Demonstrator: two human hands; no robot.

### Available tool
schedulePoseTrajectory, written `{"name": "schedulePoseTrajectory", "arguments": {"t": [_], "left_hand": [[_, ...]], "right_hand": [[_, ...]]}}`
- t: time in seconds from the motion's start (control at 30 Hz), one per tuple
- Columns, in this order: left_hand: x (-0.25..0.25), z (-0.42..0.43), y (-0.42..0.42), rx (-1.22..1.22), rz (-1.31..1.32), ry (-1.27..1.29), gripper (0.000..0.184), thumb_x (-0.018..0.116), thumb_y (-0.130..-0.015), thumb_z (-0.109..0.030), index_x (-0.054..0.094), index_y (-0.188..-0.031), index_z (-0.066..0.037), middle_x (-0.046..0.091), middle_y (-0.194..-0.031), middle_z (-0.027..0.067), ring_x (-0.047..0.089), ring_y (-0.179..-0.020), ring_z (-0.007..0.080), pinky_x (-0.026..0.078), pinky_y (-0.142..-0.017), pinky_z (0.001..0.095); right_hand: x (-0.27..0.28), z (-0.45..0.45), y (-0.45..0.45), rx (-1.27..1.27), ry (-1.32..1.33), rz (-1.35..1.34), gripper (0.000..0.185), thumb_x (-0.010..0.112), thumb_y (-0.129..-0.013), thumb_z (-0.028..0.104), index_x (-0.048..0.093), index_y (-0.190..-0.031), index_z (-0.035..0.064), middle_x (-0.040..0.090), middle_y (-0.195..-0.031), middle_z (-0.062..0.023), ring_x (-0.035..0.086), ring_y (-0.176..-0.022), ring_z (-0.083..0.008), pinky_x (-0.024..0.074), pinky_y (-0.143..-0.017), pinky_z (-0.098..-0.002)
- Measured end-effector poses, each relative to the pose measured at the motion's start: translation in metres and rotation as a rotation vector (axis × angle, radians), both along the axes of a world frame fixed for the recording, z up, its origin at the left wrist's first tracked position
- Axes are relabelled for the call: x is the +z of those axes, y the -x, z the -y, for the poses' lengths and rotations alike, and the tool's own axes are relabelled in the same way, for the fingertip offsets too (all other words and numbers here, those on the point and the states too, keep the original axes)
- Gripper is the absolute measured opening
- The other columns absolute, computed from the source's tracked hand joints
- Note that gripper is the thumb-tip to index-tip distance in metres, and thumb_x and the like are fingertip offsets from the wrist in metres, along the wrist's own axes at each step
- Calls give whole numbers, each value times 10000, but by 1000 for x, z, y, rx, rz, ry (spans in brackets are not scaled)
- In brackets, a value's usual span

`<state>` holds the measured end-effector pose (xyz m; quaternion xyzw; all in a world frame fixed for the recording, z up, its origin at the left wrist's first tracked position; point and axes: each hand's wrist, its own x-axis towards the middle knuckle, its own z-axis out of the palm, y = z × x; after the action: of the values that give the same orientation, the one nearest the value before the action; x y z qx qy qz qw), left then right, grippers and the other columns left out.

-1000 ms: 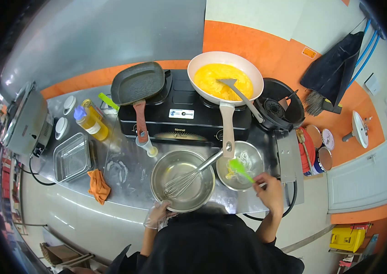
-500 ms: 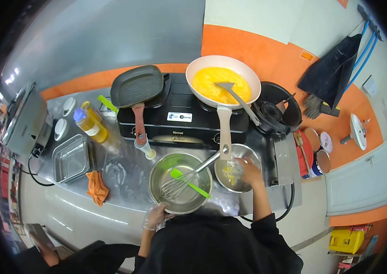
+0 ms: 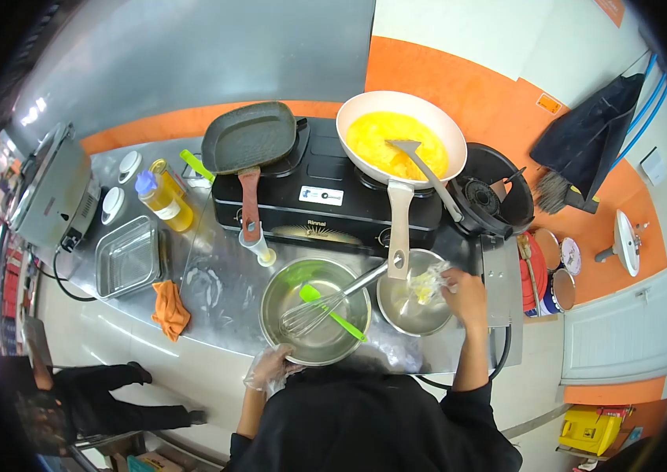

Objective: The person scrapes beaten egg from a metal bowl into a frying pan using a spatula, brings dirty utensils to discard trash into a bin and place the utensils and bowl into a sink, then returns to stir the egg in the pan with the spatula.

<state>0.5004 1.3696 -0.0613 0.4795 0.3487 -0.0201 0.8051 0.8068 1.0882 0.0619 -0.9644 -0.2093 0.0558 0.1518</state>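
Gripping: R hand, fingers together, clamped on clear plastic reaching into small bowl, near side of stove, toward its R end.
L hand: L hand, in clear glove, at near edge of lg bowl, the edge farthest from stove; can't tell if fingers are clamped or only resting.
Bowls: 2, metal, side by side in front of stove, lg one L of small.
Tools: 1 whisk, 1 green spatula, both in lg bowl; 1 grey spatula in pale pan; 1 more green tool just L of stove.
Pans: 2 on stove, dark square pan on L burner, pale pan on R.
Direction: plastic runs L from fingers, parallel-ish to stove front, but crumpled, so long axis is approx. Whisk hdl points toward stove's R half; green spatula crosses it, head toward stove, hdl away & R.
Contents: pale pan has yellow mix. Small bowl has plastic w/ yellow bits; can't tell if bits are on plastic or bowl. Squeeze bottle, L of stove, has yellow fluid.
Cloth: 1 orange cloth, near-L of stove.
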Motion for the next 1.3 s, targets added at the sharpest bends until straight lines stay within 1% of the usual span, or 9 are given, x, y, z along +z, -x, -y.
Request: {"name": "schedulePoseTrajectory", "arguments": {"t": [0.1,0.2,0.43,0.5,0.53,0.63,0.8,0.97,1.3], "left_hand": [[1,3,-4,138,-88,237,172,585,-869,-113,562,-981,15,627,-937,117,661,-865,248,602,-783,413],[5,6,-6,187,-91,182,217,558,-865,-74,542,-1047,43,645,-948,155,679,-795,275,620,-696,396],[-4,9,0,280,14,229,131,577,-853,-46,570,-942,50,636,-858,145,682,-693,261,634,-612,338],[-7,2,4,239,93,353,286,568,-861,-45,448,-1108,33,613,-1046,203,682,-814,346,629,-653,448],[-12,-2,6,166,30,280,311,580,-863,-61,443,-1128,26,601,-959,133,671,-803,262,627,-661,399],[35,-3,13,128,27,92,395,581,-864,-63,371,-1196,-21,593,-979,130,670,-823,272,622,-649,406],[41,-35,60,-51,-138,-38,326,555,-872,-41,423,-1166,-3,620,-940,144,680,-792,311,621,-649,401],[61,-47,81,-192,-3,208,146,548,-885,-56,568,-966,65,630,-945,153,679,-778,320,621,-643,404],[112,139,9,-659,-126,-41,436,591,-801,-33,418,-1200,-61,611,-917,117,677,-736,275,607,-633,405]], "right_hand": [[21,9,4,16,-222,148,274,717,-708,123,694,-981,144,694,-805,-99,667,-710,-283,516,-637,-381],[31,10,11,-38,-451,-58,327,765,-684,69,682,-1001,59,670,-749,-50,499,-531,-99,391,-510,-251],[15,-24,77,-75,-913,-477,397,796,-692,68,635,-1054,70,656,-771,-8,442,-560,-13,345,-501,-207],[16,-60,114,7,-766,-348,377,782,-716,94,616,-1055,85,662,-781,-17,487,-552,-60,374,-510,-219],[0,-74,130,105,-728,-253,347,768,-731,107,622,-1045,87,663,-835,-34,519,-564,-100,399,-522,-231],[-16,-97,182,198,-680,-100,289,736,-760,134,639,-1026,75,637,-1017,-88,591,-627,-201,455,-559,-267],[-25,-55,226,-211,-885,-225,202,708,-816,119,652,-995,43,630,-967,-63,557,-587,-108,457,-521,-227],[-38,2,269,-558,-1280,-628,262,648,-882,163,580,-1100,34,626,-854,-39,559,-607,-91,426,-489,-213],[-50,170,289,-631,-1937,-277,388,565,-947,220,471,-1278,41,597,-1156,-131,602,-1049,-217,479,-878,-325]]}}
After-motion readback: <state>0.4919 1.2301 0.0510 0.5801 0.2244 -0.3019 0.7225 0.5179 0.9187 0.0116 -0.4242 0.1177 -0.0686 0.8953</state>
